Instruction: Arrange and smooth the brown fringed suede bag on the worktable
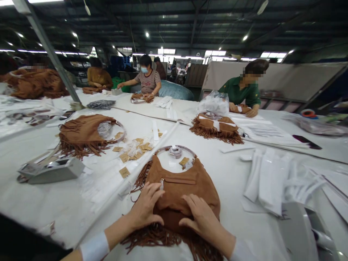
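the brown fringed bag (179, 188) lies flat on the white table (54, 203), its wrapped handle already done. left hand (145, 206) and right hand (202, 217) press open-palmed on its lower body, gripping nothing; paper tags (136, 148) lie beyond the bag, unattached.

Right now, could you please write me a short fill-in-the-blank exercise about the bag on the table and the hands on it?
1. Both hands, the left hand and the right hand, rest flat on a brown suede ____ with fringe.
2. The small paper tags lie on the table to the ____ of that bag.
3. The co-worker in the green shirt sits behind a second fringed bag bound with ____ strips.

Missing words: bag; left; white
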`<state>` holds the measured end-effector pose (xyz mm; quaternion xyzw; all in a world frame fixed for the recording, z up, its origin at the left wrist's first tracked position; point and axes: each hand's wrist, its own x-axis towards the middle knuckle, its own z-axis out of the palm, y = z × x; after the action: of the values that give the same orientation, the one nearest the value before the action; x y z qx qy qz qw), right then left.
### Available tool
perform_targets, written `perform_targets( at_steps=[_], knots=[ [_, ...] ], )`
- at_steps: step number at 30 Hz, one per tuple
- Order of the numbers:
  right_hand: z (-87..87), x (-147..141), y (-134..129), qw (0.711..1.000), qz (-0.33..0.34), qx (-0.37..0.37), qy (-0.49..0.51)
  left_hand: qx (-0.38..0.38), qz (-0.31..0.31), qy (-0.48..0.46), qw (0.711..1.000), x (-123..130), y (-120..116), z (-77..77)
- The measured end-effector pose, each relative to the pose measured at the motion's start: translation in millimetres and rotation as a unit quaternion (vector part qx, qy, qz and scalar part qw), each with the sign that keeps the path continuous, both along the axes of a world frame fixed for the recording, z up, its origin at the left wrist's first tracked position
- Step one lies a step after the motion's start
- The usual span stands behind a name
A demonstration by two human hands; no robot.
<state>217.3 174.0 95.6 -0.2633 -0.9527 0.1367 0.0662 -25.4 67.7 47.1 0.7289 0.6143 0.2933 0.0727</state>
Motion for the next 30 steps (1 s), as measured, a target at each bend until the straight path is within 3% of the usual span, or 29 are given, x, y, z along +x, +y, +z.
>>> perform_targets(
  at_steps=[3, 5, 7, 11, 15, 20, 24, 27, 30],
  knots=[
    [-0.5, -28, -12, 1.000, 0.021, 0.008, 0.000, -0.017, 0.197, -0.121, 0.973, 18, -30, -9.9],
    [-4.9, -48, -15, 0.999, 0.035, 0.024, -0.004, -0.052, 0.257, -0.182, 0.948, 33, -43, -19.3],
    [-9.9, -62, -15, 0.999, 0.046, 0.029, -0.003, -0.068, 0.280, -0.221, 0.932, 46, -46, -27.4],
    [-14.5, -74, -3, 0.997, 0.073, -0.030, 0.012, -0.056, 0.283, -0.265, 0.920, 56, -31, -33.3],
    [-16.1, -81, 13, 0.995, 0.081, -0.063, 0.017, -0.058, 0.243, -0.290, 0.924, 49, -19, -34.3],
    [-11.4, -81, 12, 0.997, 0.026, -0.062, 0.023, -0.056, 0.216, -0.310, 0.924, 41, -16, -42.0],
    [-10.5, -61, -15, 0.994, -0.001, 0.089, 0.066, -0.042, 0.237, -0.338, 0.910, 42, -15, -44.1],
    [-24.9, -50, -35, 0.971, 0.015, 0.219, 0.093, -0.038, 0.235, -0.355, 0.904, 42, -15, -42.5],
    [-41.8, -50, -44, 0.961, -0.002, 0.255, 0.106, -0.031, 0.231, -0.361, 0.903, 41, -16, -42.2]
  ],
)
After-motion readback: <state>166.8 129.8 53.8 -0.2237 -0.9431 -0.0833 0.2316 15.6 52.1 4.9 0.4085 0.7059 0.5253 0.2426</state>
